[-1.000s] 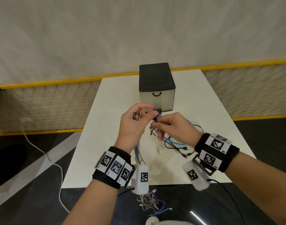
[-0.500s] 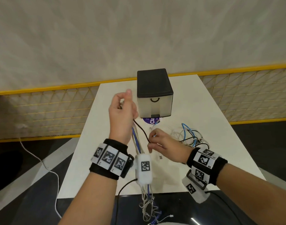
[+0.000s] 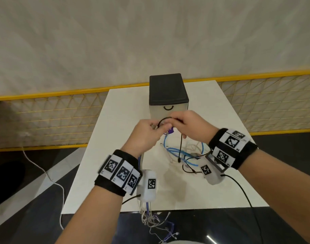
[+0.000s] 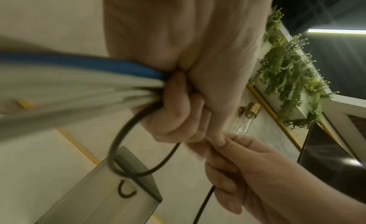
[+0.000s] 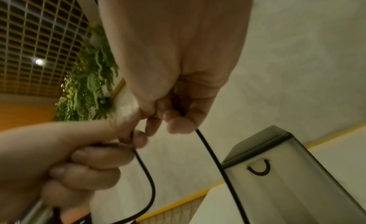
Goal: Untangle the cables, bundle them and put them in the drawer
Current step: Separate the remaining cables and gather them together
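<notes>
My right hand (image 3: 191, 128) has risen to meet my left hand (image 3: 145, 136) | both grip black cable (image 4: 126, 141), looped above the surface (image 3: 115, 120) | step: bundling | next: feed loop into left-hand bundle; drawer (image 3: 168, 111) closed.

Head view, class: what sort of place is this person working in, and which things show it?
Probably an indoor demonstration or recording space, not a home. A bare white table holds only a small drawer unit and loose cables; a yellow mesh barrier fences it off, and hanging greenery decorates a wall.

Matt black top on the drawer box (image 3: 168, 90) with a frosted plastic front — smooth white table (image 3: 122, 120), rubbery black cable (image 4: 126, 130).
</notes>
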Demonstrator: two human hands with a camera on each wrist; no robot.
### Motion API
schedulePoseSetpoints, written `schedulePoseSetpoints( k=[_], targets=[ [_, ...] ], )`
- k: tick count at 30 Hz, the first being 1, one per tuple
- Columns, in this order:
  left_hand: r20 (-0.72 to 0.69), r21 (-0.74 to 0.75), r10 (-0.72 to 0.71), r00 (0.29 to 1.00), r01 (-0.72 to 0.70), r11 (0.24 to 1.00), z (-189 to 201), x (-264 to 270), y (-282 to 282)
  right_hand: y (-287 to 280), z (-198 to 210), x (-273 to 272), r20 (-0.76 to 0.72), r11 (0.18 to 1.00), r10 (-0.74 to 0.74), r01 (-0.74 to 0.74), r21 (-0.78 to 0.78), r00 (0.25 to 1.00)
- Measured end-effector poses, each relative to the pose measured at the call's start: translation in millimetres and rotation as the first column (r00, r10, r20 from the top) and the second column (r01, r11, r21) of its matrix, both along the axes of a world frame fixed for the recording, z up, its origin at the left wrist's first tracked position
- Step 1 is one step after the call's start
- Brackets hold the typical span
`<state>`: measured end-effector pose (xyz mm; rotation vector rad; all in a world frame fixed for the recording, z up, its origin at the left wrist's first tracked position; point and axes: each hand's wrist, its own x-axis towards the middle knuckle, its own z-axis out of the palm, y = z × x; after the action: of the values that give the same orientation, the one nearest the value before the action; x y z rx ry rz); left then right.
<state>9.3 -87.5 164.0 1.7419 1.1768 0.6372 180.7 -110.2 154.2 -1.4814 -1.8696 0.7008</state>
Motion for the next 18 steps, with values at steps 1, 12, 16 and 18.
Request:
schedulePoseSetpoints(
  k=[1, 12, 16, 18],
  targets=[
    [0.000, 0.016, 0.025, 1.000, -0.025, 1.000, -1, 1, 2, 3, 3, 1, -0.009, 1.000, 0.002, -0.002, 0.028, 1.000],
    [0.380, -0.027, 0.335, 0.862, -0.352, 0.936, 4, -33, 23, -35, -57, 7, -0.120, 0.942, 0.099, -0.132, -0.310, 0.988],
    [0.419, -0.025, 0.255, 0.872, -0.270, 0.963, 9, -29, 8, -67, -80, -14, 0.068, 0.794, 0.421, -0.331, -0.509, 0.905],
    [0.414, -0.016, 0.204, 0.887, -0.218, 0.976, 14, -25, -4, -79, -94, -21, 0.200, 0.747, 0.532, -0.344, -0.569, 0.823]
  ],
)
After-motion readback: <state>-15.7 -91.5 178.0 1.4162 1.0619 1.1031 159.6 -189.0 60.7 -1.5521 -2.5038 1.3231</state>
